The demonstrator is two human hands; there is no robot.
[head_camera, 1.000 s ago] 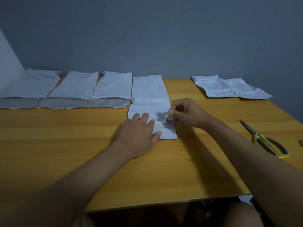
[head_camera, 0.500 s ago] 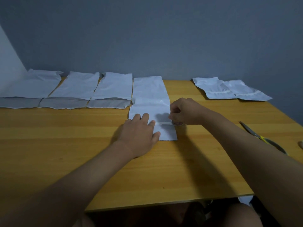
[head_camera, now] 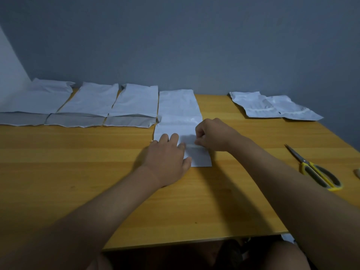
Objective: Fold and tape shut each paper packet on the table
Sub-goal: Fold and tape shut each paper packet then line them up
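Packet in hand: the middle paper packet (head_camera: 180, 121) lies flat on the wooden table (head_camera: 78, 172), its near flap folded up, fourth in the row along the back edge.
Head view, what changed: a second ago the right hand held a small tape roll just above the flap, in plain sight; now the roll is hidden under the curled fingers, and a pale strip of tape (head_camera: 191, 146) shows across the fold line between the two hands.
Right hand (head_camera: 213, 134): fingers curled tight, pinching the tape end or the roll at the packet's right edge; which of the two cannot be told.
Left hand (head_camera: 168, 156): unchanged, palm down, fingers straight and pressing on the flap's left part, fingertips at the strip's left end.
Meaning for the task: the tape appears to be going down on the fold, so this packet is likely close to sealed; cutting or tearing the strip probably remains.
Scissors (head_camera: 313, 168): lying on the table well to the right, untouched.
Other packets: three packets (head_camera: 91, 102) to the left lie with flaps open, apparently still to do; two crumpled packets (head_camera: 272, 106) lie at the far right.
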